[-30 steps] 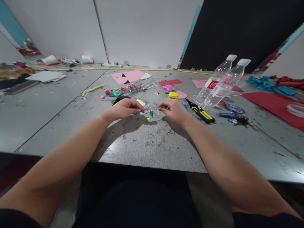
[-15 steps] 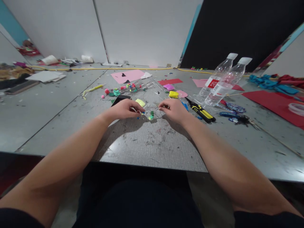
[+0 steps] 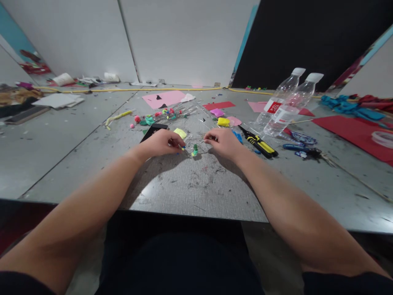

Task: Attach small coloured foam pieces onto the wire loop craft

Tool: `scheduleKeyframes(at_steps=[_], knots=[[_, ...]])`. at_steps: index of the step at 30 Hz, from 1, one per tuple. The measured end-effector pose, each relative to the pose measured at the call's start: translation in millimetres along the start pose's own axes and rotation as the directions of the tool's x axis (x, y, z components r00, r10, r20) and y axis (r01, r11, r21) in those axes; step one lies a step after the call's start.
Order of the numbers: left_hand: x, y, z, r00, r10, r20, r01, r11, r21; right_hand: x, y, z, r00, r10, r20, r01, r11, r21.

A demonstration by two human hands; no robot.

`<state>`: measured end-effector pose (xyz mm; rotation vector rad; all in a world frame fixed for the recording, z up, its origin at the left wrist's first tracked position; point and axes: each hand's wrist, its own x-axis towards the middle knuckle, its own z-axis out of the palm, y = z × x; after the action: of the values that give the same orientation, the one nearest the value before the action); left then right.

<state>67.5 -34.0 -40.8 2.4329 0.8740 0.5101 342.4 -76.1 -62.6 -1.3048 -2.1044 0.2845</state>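
My left hand (image 3: pixel 161 143) is closed in a pinch on the left side of a thin wire piece with clay bits (image 3: pixel 195 150), coloured green, yellow and blue. It is held just over the grey table (image 3: pixel 196 180). At the right end, the thumb and fingers of my right hand (image 3: pixel 225 141) pinch the bare wire. Small blue and yellow blobs show at my left fingertips. Behind that hand lies a black box (image 3: pixel 156 130), partly covered by it. A pale yellow clay packet (image 3: pixel 180 133) rests between the hands, farther back.
To the right lie yellow-black pliers (image 3: pixel 260 145), a bunch of keys (image 3: pixel 316 153) and two plastic bottles (image 3: pixel 281 116). Wires with coloured clay balls (image 3: pixel 166 114) lie behind my left hand. Yellow (image 3: pixel 223 121) and magenta clay (image 3: pixel 217 112) sit beyond my right hand, near red paper (image 3: pixel 353 133).
The left fingers have closed in a little around the wire's left side. Both hands otherwise stay in nearly the same place, and the view has shifted slightly.
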Motion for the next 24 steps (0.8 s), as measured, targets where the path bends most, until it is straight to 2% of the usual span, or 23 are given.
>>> scheduleKeyframes(at_steps=[15, 24], knots=[[-0.1, 2.8, 3.7, 0.999, -0.051, -0.013, 0.048, 0.983, -0.177, -0.4, -4.1, -0.3, 0.999, -0.002, -0.053, 0.004, 0.999, 0.034], [-0.9, 5.7, 2.9, 1.0, -0.017, -0.006, 0.017, 0.998, -0.067, -0.6, -2.2, 0.6, 0.999, -0.004, -0.051, 0.005, 1.0, 0.025]])
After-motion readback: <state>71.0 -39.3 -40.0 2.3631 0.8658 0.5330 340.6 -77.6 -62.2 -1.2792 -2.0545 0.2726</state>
